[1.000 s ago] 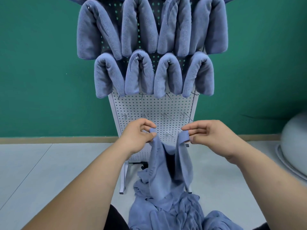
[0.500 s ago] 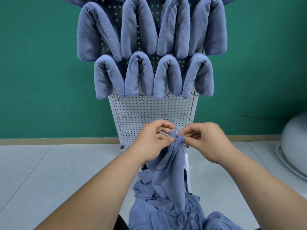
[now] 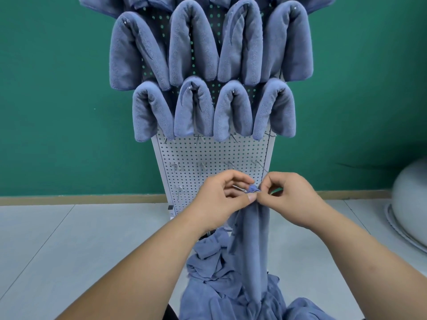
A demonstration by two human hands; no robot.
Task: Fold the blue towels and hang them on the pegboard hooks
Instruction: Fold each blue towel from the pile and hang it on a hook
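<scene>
Fig.: fold step, head view, L to R. Change vs. 1 s ago: my left hand [image 3: 221,199] and right hand [image 3: 293,199] were then well apart, one top corner each, cloth sagging open betw. them; they are now drawn together, thumb tips touching; left thumb and forefinger pinch one corner, right thumb and forefinger pinch the other, so both corners sit bunched as a small tuft [image 3: 253,188] betw. the two hands. Meaning, as I judge it: first lengthwise halving is made; the corners prob. still need squaring, then a 2nd fold, before hanging. The towel [image 3: 250,245]: hangs straight down from the tuft as a narrow doubled strip; thin, limp, matt grey-blue, soft vertical creases; its lower end runs into the heap [image 3: 208,269] of unfolded blue towels on the floor [image 3: 69,250] below my forearms, touching it; I cannot tell where strip ends and heap begins. Behind, on the pegboard [image 3: 208,153]: hung towels [image 3: 194,45] fill the upper rows; free hooks [image 3: 200,166] show in the bare rows just above my hands.
</scene>
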